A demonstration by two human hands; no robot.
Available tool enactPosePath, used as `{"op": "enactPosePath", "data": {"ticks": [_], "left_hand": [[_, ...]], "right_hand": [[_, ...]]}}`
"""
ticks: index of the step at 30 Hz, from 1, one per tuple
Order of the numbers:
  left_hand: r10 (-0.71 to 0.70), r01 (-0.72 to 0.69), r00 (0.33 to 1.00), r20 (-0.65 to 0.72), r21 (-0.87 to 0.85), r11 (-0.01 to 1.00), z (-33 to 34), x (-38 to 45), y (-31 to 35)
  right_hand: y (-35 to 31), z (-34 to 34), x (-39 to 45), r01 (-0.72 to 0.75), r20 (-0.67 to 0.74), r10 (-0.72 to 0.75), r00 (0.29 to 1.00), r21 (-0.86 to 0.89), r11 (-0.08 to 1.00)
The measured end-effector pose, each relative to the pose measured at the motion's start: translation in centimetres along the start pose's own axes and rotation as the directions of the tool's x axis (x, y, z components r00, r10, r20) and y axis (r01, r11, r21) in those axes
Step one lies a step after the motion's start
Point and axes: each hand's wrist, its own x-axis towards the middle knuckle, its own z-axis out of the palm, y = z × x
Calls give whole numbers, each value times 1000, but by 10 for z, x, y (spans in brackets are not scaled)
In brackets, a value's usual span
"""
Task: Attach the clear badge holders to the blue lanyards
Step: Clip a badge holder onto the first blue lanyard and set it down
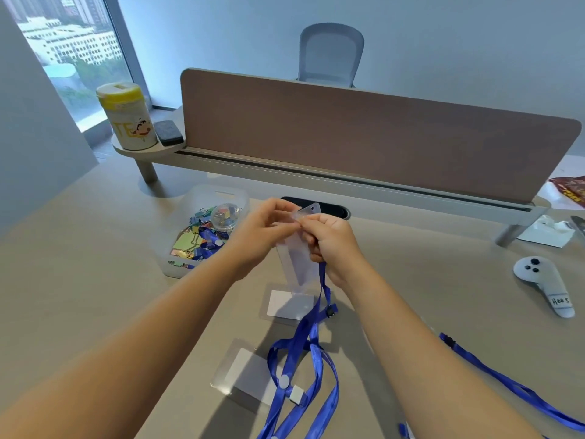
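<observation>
Both hands are raised over the middle of the desk and hold one clear badge holder (297,251) upright. My left hand (262,229) pinches its upper left edge. My right hand (332,239) pinches the top near the slot and also grips the end of a blue lanyard (304,340), which hangs down and loops on the desk. Two more clear badge holders with white cards lie flat below: one (289,304) under the hands, one (247,372) nearer me. A second blue lanyard (506,381) lies at the right.
A translucent bin (177,261) of coloured binder clips and a small round pin tub (225,215) stands left of the hands. A white controller (544,286) lies at right. A brown divider screen (364,131), a yellow-lidded canister (126,117) and a grey eraser (167,133) stand behind.
</observation>
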Motion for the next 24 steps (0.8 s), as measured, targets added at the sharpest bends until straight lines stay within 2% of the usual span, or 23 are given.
{"op": "enactPosePath", "data": {"ticks": [2, 5, 8, 12, 14, 16, 19, 21, 24], "left_hand": [[22, -21, 999, -25, 48, 999, 0, 0, -2], [110, -76, 967, -230, 149, 986, -1, -1, 0], [235, -116, 877, -419, 290, 950, -12, 2, 7], [422, -176, 763, -490, 470, 865, -32, 6, 29], [568, -191, 685, -455, 641, 744, -45, 6, 39], [723, -216, 632, -279, 833, 510, -59, 4, 45], [767, -198, 641, -37, 957, 211, -75, -1, 43], [725, -168, 687, 38, 980, 108, -79, -5, 38], [662, -154, 748, 55, 984, 92, -81, -12, 29]], "right_hand": [[-3, 1, 4, -32, 34, 29, 999, 69, 997], [-13, 6, 9, -28, 67, 24, 997, 60, 998], [-32, 15, 12, 42, 84, -39, 996, -31, 999], [-66, 27, 18, 241, 95, -225, 970, -227, 944], [-80, 32, 23, 332, 104, -316, 943, -355, 874], [-92, 36, 26, 362, 148, -332, 931, -479, 800], [-101, 43, 30, 360, 218, -287, 933, -621, 696], [-99, 49, 32, 359, 232, -277, 932, -691, 628], [-86, 56, 31, 394, 243, -343, 907, -777, 492]]}}
